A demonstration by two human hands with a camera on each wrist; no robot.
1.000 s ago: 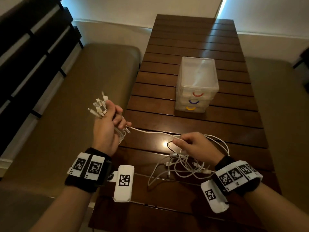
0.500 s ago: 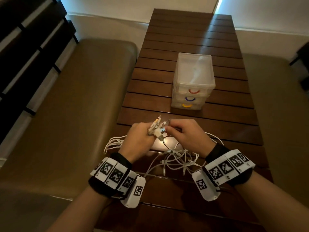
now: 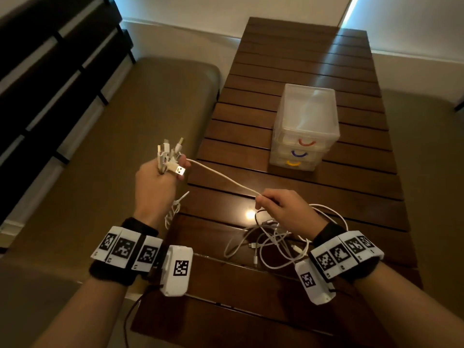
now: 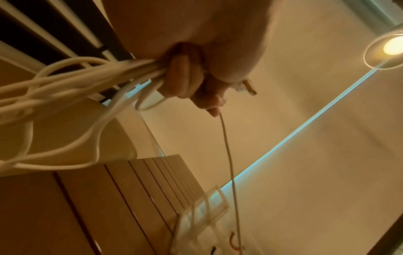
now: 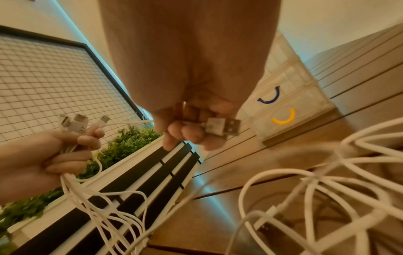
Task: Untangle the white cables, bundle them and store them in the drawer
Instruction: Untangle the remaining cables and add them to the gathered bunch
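Gripping a sheaf of white cables [image 3: 167,160] just below their plugs, left hand [image 3: 153,187] fisted and raised beside the bench [image 3: 288,59]; plug ends fanned upward, presumably to keep sorted ends together and aligned for bundling. Hanging slack from the underside of that fist, in loose loops over the bench edge. Pinching one strand [image 3: 226,180] between thumb and fingertips, right hand [image 3: 283,209] low over the bench, other fingers curled round a flat metal USB plug [image 5: 222,126], seen only in the right wrist view. Running nearly straight between the two grips, the strand, apparently being drawn clear of the rest. Lying under and behind the right hand, the remaining tangle [image 3: 276,243]: thin, smooth, round-section cords in overlapping coils, small connectors scattered among them. Standing farther along the bench, well apart from both hands, a translucent plastic drawer unit [image 3: 305,126], three drawers all closed, with curved red, blue and yellow handles. Dark slatted wood, glossy enough to reflect a lamp. Judged: untangling under way, storing not yet begun.
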